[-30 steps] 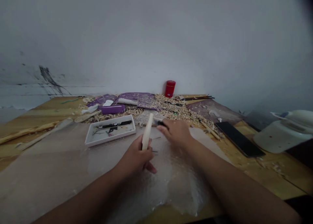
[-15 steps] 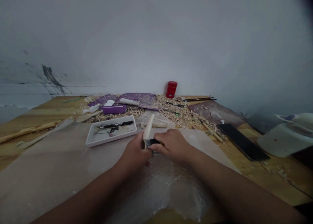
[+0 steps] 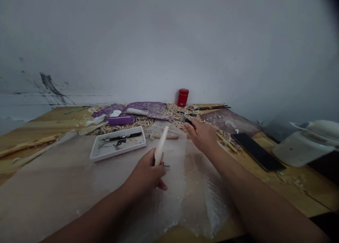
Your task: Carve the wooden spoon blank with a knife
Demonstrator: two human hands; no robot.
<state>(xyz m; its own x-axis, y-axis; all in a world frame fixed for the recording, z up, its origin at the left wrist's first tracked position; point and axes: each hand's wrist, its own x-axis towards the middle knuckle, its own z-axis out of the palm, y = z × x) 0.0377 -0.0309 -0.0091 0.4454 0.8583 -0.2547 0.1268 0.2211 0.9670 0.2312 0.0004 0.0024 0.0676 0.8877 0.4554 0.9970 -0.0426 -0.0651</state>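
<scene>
My left hand (image 3: 145,174) grips a pale carved piece of wood (image 3: 160,146), which stands upright above my fist over a sheet of bubble wrap (image 3: 196,190). A small dark metal point shows below the wood, beside my fingers. My right hand (image 3: 202,135) is raised away from the wood and pinches a small black-handled carving knife (image 3: 187,119). Most of the knife is hidden by my fingers.
A white tray (image 3: 118,154) holds dark tools. Behind it lie a purple case (image 3: 121,120), wood shavings (image 3: 169,112) and a red tin (image 3: 183,97). A black phone (image 3: 255,152) and a white appliance (image 3: 304,144) are on the right, on the wooden table (image 3: 299,190), with a wall behind.
My right hand has moved up and away from the wood with the knife. A moment earlier it was pressed against the wood beside my left hand. My left hand has stayed nearly still.
</scene>
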